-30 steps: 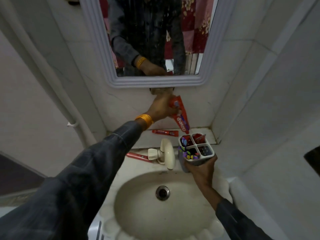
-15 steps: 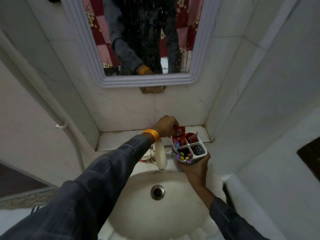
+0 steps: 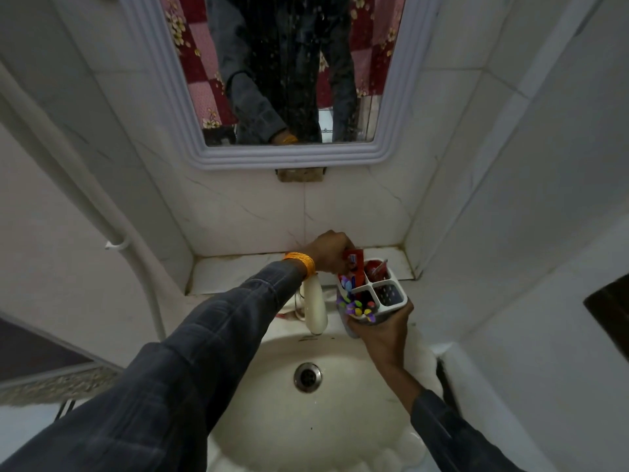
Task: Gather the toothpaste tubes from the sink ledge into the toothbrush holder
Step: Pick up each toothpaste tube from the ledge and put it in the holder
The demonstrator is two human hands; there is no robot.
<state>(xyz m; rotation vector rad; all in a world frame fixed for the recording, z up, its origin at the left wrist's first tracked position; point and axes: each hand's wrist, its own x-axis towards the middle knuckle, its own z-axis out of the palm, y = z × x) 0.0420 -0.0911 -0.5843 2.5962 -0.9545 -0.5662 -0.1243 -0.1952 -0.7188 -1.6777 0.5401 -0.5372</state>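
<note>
My right hand [image 3: 384,330] grips a white four-compartment toothbrush holder [image 3: 391,299] from below, above the sink's back rim. My left hand [image 3: 332,250] is closed on the top end of a red toothpaste tube [image 3: 354,264] that stands in the holder's back-left compartment. Another red tube [image 3: 374,269] sits in the back-right compartment. Coloured toothbrush heads [image 3: 355,308] poke out of the front-left compartment. A sliver of a red tube [image 3: 284,315] shows on the sink rim left of the tap, mostly hidden by my left sleeve.
A cream tap [image 3: 315,304] stands just left of the holder. The white tiled ledge [image 3: 231,272] runs along the back wall below a white-framed mirror [image 3: 289,155]. The basin with its drain [image 3: 307,376] lies below. A white pipe [image 3: 112,240] runs down the left wall.
My left hand carried the red tube down from in front of the wall into the holder's back-left compartment and now pushes it lower. The holder stayed in my right hand.
</note>
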